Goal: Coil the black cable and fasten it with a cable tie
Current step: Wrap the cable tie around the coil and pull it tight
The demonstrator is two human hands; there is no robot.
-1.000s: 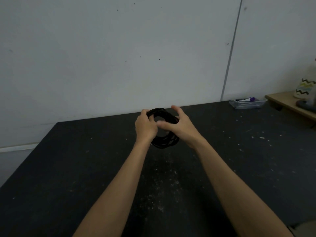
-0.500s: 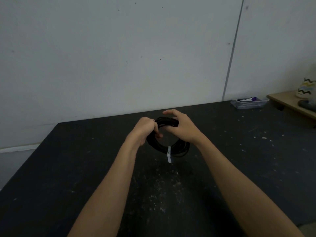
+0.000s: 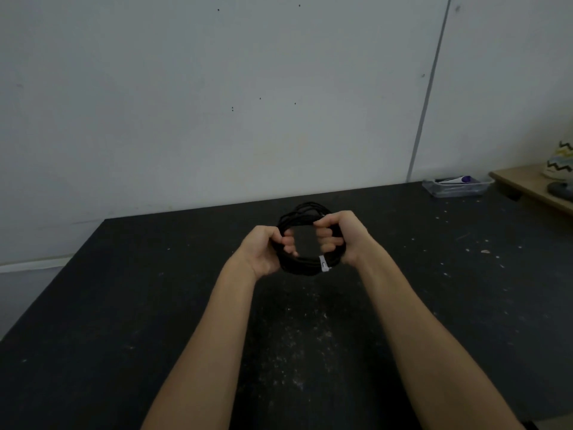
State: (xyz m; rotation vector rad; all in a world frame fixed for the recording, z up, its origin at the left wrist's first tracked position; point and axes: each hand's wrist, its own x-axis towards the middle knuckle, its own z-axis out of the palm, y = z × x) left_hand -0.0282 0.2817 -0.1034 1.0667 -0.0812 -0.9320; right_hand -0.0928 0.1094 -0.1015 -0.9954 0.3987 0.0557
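The black cable (image 3: 305,212) is wound into a round coil that I hold up above the black table (image 3: 124,305), with its opening facing me. My left hand (image 3: 263,252) grips the coil's left side, fingers curled through the middle. My right hand (image 3: 341,235) grips the right side the same way. A small white cable tie (image 3: 323,263) wraps the strands at the coil's lower right, just below my right fingers.
A clear plastic tray (image 3: 457,187) holding pens sits at the table's far right by the wall. A wooden shelf (image 3: 533,189) with a patterned object juts in at the right edge. Pale specks dot the tabletop.
Both hands have shifted from the top of the coil to its left and right sides. The coil has turned upright to face me, and the white tie has moved to the lower right.
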